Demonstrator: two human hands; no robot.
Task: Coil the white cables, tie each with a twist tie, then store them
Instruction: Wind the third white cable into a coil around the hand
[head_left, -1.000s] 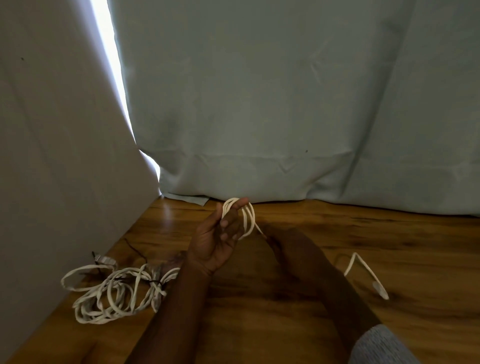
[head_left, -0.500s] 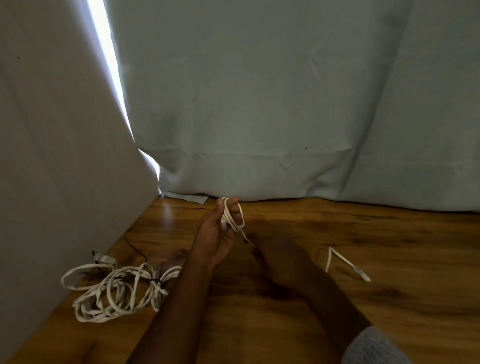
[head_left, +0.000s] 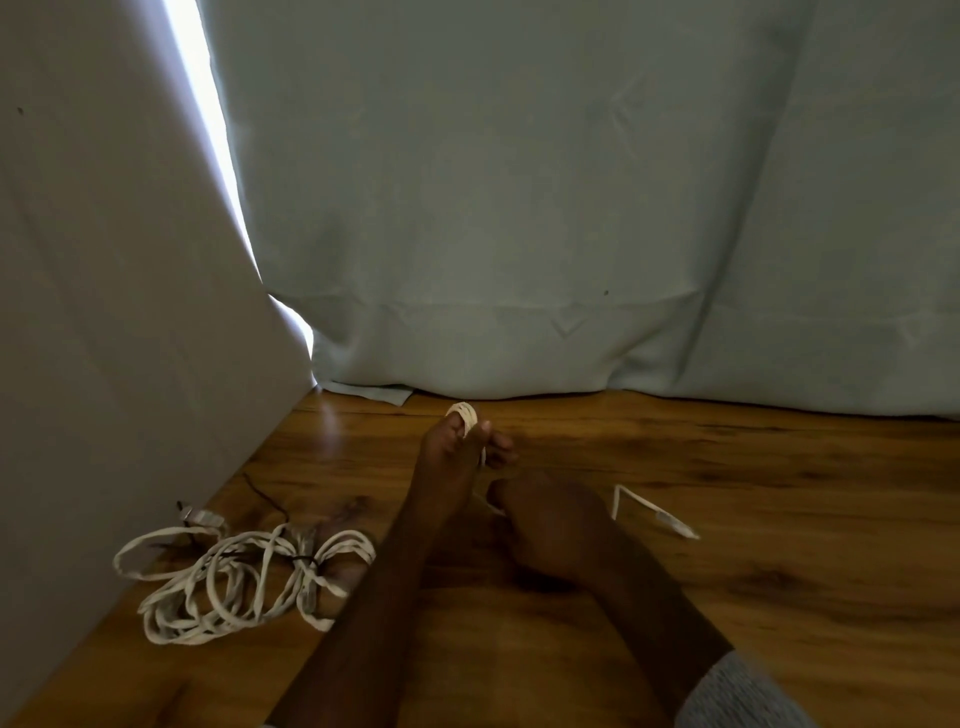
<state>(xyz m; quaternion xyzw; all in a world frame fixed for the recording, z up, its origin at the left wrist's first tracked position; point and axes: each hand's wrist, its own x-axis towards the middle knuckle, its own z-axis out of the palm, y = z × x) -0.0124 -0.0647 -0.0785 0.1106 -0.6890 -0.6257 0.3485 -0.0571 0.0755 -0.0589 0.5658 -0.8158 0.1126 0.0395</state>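
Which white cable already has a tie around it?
The loose bundle lying at the left near the wall; a dark tie cinches it. The left hand's coil shows none.

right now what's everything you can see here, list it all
small coil of white flat cable: one, white, wound in the left hand, above the table
loose tail of the same cable: one, white, lying on the table right of the right hand
pile of white cable: one heap, white, near left on the table, partly bound by a dark tie
wooden table: one, brown
pale green curtain: one, behind the table
white board: one, leaning at left
left hand: raised, fingers closed on the small coil
right hand: below it, fingers hidden
grey sleeve: on the right arm, bottom right
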